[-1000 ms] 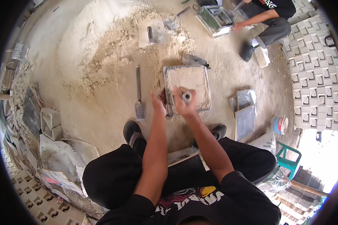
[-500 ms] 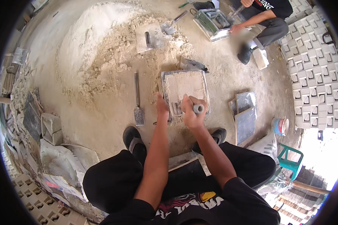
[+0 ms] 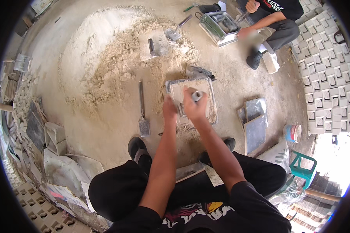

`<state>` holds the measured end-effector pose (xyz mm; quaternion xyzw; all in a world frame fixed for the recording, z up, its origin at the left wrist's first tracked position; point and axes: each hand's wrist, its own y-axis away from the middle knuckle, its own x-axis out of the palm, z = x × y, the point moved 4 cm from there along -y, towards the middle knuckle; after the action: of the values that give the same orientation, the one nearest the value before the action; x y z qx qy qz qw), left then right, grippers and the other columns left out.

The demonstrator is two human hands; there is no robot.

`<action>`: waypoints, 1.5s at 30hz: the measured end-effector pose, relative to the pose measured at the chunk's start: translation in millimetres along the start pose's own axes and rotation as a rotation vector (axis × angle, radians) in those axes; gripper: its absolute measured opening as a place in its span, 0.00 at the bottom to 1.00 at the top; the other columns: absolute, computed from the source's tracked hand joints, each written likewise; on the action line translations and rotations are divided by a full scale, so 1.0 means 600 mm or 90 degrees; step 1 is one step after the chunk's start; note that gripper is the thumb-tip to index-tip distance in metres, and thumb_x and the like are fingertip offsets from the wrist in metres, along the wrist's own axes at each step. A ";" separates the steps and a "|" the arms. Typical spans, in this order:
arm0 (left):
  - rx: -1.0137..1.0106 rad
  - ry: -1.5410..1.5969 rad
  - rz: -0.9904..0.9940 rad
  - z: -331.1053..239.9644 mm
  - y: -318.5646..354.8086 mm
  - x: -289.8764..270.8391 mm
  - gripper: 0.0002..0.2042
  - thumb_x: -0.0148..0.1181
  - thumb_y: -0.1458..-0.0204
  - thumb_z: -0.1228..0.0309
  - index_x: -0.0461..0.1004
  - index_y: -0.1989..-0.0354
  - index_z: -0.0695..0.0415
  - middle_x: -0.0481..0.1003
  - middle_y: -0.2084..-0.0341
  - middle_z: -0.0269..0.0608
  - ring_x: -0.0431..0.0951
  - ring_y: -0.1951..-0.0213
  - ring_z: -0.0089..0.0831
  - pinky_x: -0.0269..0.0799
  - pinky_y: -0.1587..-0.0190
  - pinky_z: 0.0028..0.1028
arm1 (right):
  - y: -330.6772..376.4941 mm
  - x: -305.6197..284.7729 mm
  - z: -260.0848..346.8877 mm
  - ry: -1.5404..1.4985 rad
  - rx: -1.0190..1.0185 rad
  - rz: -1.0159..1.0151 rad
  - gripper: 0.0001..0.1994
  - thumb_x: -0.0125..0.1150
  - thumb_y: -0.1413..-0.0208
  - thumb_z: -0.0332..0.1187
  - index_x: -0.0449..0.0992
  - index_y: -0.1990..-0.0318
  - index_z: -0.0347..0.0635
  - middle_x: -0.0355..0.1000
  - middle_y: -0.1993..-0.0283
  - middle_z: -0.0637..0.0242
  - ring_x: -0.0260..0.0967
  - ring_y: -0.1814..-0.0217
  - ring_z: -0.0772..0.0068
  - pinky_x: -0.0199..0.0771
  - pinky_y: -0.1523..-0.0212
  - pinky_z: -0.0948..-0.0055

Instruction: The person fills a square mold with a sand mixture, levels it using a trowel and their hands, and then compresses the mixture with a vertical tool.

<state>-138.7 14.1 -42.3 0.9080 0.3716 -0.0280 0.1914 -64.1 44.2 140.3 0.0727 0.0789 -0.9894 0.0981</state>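
A square metal mould (image 3: 208,84) filled with pale mortar lies on the sandy ground in front of me. My right hand (image 3: 193,106) is over it, closed on a short grey pipe piece (image 3: 197,95) held upright against the fill. My left hand (image 3: 169,109) rests on the mould's left rim; it is blurred, so its grip is unclear. My black shoes (image 3: 138,146) sit just below the mould.
A narrow trowel (image 3: 142,112) lies left of the mould, a wood float (image 3: 153,45) and a sand heap (image 3: 105,50) beyond. Flat metal plates (image 3: 255,122) lie to the right. Another person (image 3: 274,19) crouches at a second mould (image 3: 221,25). Cast blocks (image 3: 326,66) are stacked at right.
My right hand with the pipe piece has shifted over the mould, dipping toward its near edge and then back to the middle. My left hand stays at the left rim.
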 end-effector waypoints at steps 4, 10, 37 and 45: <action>0.032 -0.066 -0.064 0.001 0.007 -0.022 0.31 0.31 0.34 0.50 0.74 0.59 0.68 0.76 0.68 0.66 0.75 0.61 0.62 0.68 0.59 0.48 | -0.022 -0.004 0.031 -0.086 0.033 -0.008 0.20 0.54 0.39 0.30 0.61 0.86 0.41 0.57 0.86 0.79 0.50 0.84 0.88 0.46 0.84 0.76; 0.028 -0.153 -0.099 -0.022 0.021 -0.016 0.29 0.32 0.34 0.52 0.74 0.58 0.67 0.75 0.72 0.68 0.75 0.64 0.65 0.68 0.61 0.54 | -0.056 -0.014 0.004 -0.028 -0.042 -0.018 0.21 0.54 0.39 0.28 0.62 0.86 0.43 0.58 0.87 0.78 0.51 0.84 0.88 0.45 0.85 0.76; -0.061 -0.343 -0.077 -0.021 0.009 -0.011 0.37 0.39 0.40 0.41 0.62 0.41 0.68 0.75 0.59 0.70 0.75 0.54 0.63 0.68 0.49 0.50 | -0.162 0.007 0.023 0.005 0.006 0.032 0.18 0.57 0.42 0.33 0.66 0.84 0.40 0.61 0.86 0.77 0.55 0.82 0.87 0.54 0.82 0.76; -0.068 -0.355 -0.071 -0.022 0.007 -0.005 0.39 0.43 0.43 0.39 0.63 0.41 0.68 0.74 0.58 0.71 0.75 0.54 0.62 0.69 0.48 0.48 | -0.198 -0.039 -0.017 -0.090 0.024 -0.014 0.18 0.53 0.41 0.28 0.64 0.85 0.42 0.59 0.86 0.79 0.51 0.85 0.88 0.44 0.85 0.77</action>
<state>-138.9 14.2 -28.4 0.8319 0.3553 -0.2673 0.3321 -64.3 165.3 150.8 0.0037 0.0542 -0.9943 0.0915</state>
